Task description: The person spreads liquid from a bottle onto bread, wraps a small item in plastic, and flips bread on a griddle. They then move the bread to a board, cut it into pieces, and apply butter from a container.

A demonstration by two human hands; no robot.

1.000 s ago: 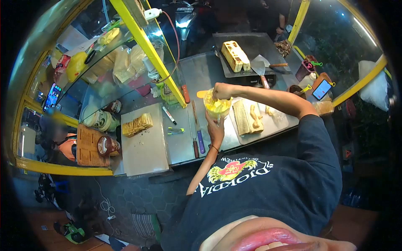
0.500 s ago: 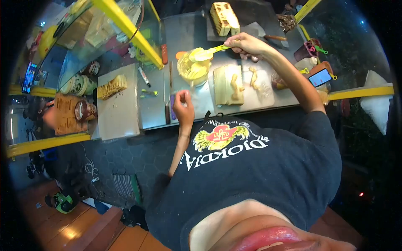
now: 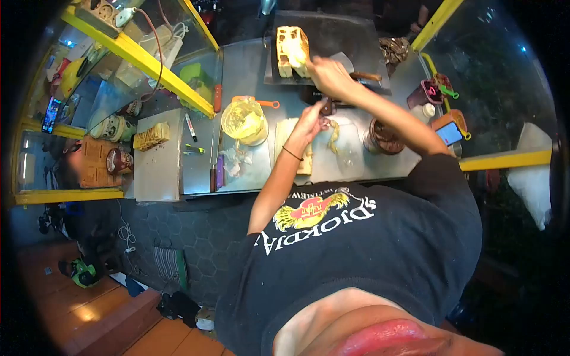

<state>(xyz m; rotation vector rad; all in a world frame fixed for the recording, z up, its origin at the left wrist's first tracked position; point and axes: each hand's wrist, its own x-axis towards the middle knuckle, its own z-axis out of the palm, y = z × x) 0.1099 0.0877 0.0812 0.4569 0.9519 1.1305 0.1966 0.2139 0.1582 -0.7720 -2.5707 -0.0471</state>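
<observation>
Over the griddle, my right hand (image 3: pixel 331 77) is closed round the yellow spreader, mostly hidden by my fingers; its pale-coated end touches the side of the toasted bread loaf (image 3: pixel 291 44). The bread stands on the dark griddle plate (image 3: pixel 350 35). My left hand (image 3: pixel 310 121) is at the front of the griddle, fingers closed on a dark knob (image 3: pixel 328 108). Beneath that hand lies a pale bread slab (image 3: pixel 286 133), partly covered. To its left stands a clear tub of yellow spread (image 3: pixel 244 121), an orange handle (image 3: pixel 270 104) beside it.
A brown-smeared jar (image 3: pixel 383 136) stands right of the bread slab. A wooden-handled tool (image 3: pixel 366 76) rests on the griddle's edge. Left are knives (image 3: pixel 214 172), a marker (image 3: pixel 190 127) and sliced bread (image 3: pixel 151 136) on a board. Yellow posts (image 3: pixel 136 56) frame the counter.
My right hand has carried the spreader from above the tub to the bread on the griddle. My left hand has moved forward and right to the dark knob. The view has shifted.
</observation>
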